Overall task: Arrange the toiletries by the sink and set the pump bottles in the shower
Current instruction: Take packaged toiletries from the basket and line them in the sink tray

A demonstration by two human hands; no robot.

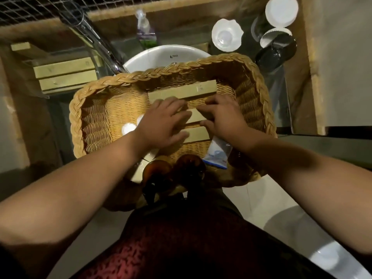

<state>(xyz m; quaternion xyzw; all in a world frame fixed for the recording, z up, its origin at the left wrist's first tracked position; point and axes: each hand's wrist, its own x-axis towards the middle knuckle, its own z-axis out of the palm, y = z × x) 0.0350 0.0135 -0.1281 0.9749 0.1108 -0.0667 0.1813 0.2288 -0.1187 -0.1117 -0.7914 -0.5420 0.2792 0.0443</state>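
Both hands on flat boxes in the basket (259,93) over the sink (153,57).
Left hand (163,123) and right hand (223,115) rest loosely spread on the middle box (194,115), long axis left-right; whether gripped, cannot tell. Amber pump bottles (173,170) nearest the body.

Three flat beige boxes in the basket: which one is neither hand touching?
The far box, lying along the basket's back wall nearest the sink. The left hand and right hand cover the middle box and near box; it lies fully exposed.
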